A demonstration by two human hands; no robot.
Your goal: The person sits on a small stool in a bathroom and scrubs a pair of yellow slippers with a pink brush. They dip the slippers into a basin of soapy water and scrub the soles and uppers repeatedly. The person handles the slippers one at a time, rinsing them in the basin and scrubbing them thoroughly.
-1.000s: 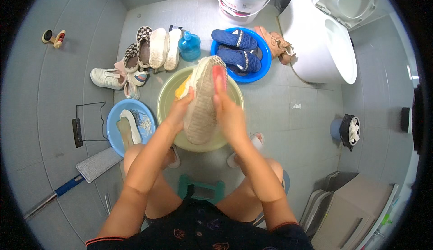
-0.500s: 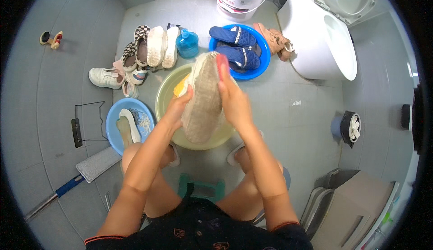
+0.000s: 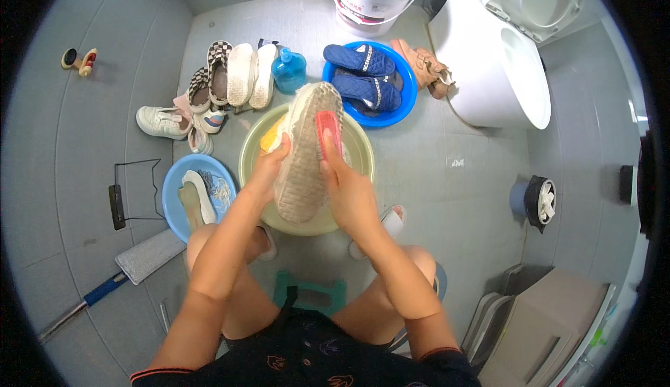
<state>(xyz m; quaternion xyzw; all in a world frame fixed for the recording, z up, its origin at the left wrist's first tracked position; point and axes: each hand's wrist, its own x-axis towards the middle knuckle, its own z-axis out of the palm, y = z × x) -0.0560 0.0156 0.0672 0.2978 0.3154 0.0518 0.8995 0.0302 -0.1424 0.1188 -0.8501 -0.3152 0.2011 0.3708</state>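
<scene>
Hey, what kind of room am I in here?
Most likely a bathroom: a white toilet stands at the upper right, the grey walls are tiled, and a small waste bin with a black liner is by the right-hand wall.

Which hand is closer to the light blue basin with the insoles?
Left. The left hand, holding the sneaker, is just right of the light blue basin; the right hand, with the red brush, is farther right.

Floor lay open right of the green basin; a shoe blocked its middle, a bottle its far edge
</scene>
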